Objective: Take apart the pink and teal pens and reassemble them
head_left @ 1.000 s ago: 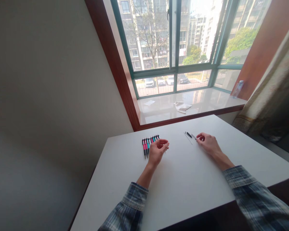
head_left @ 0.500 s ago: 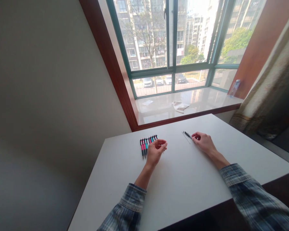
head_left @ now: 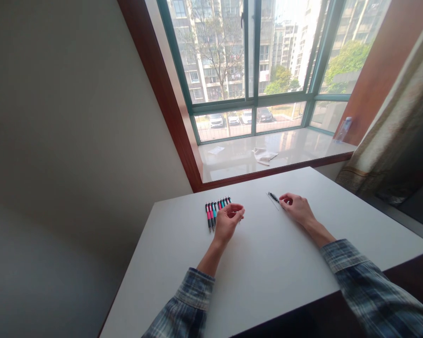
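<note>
Several click pens [head_left: 211, 218] with red, teal and black barrels lie side by side on the white table [head_left: 268, 263]. My left hand [head_left: 227, 221] is over the right part of this row and hides some of it. Its thumb and index finger are pinched together; what they hold, if anything, I cannot make out. Farther right, my right hand [head_left: 296, 206] is closed with its fingertips at the lower end of a black pen [head_left: 274, 196]. A thin, pale rod [head_left: 273, 202], possibly a refill, lies just left of that pen.
Behind the table is a window sill [head_left: 229, 169] with a crumpled cloth [head_left: 264, 156], a flat white paper [head_left: 216, 150] and a clear bottle [head_left: 343, 129]. A wall [head_left: 74, 141] borders the left side and a curtain [head_left: 380, 126] hangs at the right.
My right hand has shifted very slightly left, the black pen with it. My left hand and the row of pens look the same.
</note>
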Action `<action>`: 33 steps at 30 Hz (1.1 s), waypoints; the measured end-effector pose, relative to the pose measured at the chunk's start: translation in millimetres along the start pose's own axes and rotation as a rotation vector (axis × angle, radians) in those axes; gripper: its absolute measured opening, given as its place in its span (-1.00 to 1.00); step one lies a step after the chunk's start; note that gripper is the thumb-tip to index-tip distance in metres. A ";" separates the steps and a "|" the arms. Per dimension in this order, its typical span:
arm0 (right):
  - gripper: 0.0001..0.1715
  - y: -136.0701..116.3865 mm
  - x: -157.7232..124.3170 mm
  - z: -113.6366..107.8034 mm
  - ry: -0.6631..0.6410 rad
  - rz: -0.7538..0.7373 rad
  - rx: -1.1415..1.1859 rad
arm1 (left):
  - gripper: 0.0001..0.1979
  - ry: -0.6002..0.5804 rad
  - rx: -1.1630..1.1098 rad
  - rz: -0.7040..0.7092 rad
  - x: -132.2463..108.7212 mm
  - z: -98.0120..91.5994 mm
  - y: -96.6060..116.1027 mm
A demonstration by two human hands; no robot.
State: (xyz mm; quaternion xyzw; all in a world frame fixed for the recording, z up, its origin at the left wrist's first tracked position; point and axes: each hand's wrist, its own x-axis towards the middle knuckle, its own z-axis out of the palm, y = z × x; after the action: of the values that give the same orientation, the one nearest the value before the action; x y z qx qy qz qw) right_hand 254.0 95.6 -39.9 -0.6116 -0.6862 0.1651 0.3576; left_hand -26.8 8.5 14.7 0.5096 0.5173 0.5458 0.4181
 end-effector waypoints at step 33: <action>-0.74 -77.8 -30.3 18.0 -0.285 -0.314 0.531 | -0.86 -0.210 0.250 0.171 -8.8 16.2 4.3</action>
State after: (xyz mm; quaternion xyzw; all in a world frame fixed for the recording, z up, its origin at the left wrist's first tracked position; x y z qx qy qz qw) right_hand 185.3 55.0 -9.4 -0.3547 -0.7482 0.3646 0.4259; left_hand -9.3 1.6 16.9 0.6540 0.4892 0.4546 0.3554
